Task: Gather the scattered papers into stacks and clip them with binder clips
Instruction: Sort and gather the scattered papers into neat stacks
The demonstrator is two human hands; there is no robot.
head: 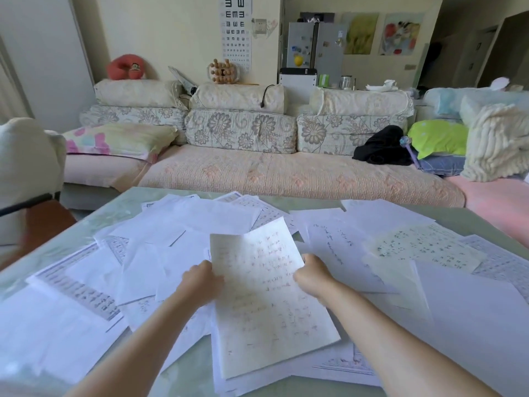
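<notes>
Many white papers lie scattered and overlapping across a pale green glass table. A handwritten sheet is held up over the middle of the pile, tilted toward me. My left hand grips its left edge and my right hand grips its right edge. Printed sheets with tables lie at the left, and handwritten pages at the right. No binder clips are visible.
A long floral sofa with cushions stands just beyond the table's far edge. A chair with a white cover is at the left. A black cloth and a green pillow lie on the sofa's right.
</notes>
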